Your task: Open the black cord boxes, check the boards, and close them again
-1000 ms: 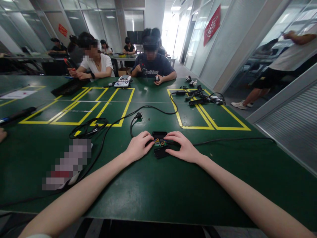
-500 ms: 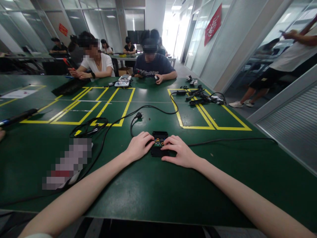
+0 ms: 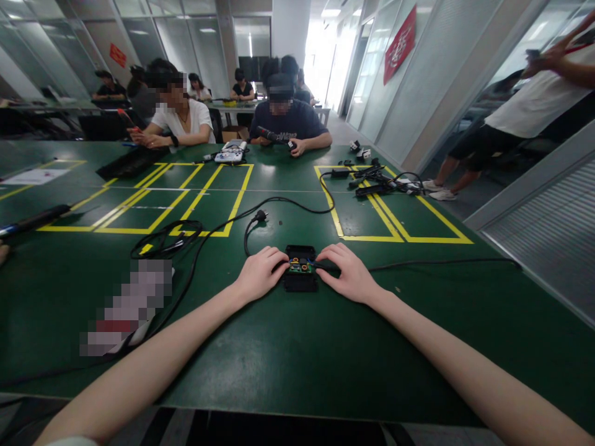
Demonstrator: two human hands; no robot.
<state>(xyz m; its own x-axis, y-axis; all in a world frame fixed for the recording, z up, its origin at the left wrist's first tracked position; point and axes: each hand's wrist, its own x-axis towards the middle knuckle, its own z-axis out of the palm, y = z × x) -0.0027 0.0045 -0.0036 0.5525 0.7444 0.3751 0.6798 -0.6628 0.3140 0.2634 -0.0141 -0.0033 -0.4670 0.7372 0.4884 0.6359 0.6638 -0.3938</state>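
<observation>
A small black box (image 3: 300, 282) lies open on the green table (image 3: 288, 359), with a green circuit board (image 3: 300, 267) and orange parts showing inside. My left hand (image 3: 258, 273) has its fingers curled against the box's left side. My right hand (image 3: 349, 273) rests at the box's right side, fingers held together over the thin black cable (image 3: 437, 262) where it leaves the box. That cable runs off to the right across the table.
A black power cord with a plug (image 3: 260, 216) loops behind the box, and a coiled cable (image 3: 165, 238) lies to the left. More cables and adapters (image 3: 379, 181) sit in a yellow-taped square. Two people (image 3: 288, 121) work at the far edge; another stands at the right (image 3: 525, 105).
The loose dark piece in front of the box has been brought together with the box. My right hand then slid off the box to its right side. My left hand stayed put.
</observation>
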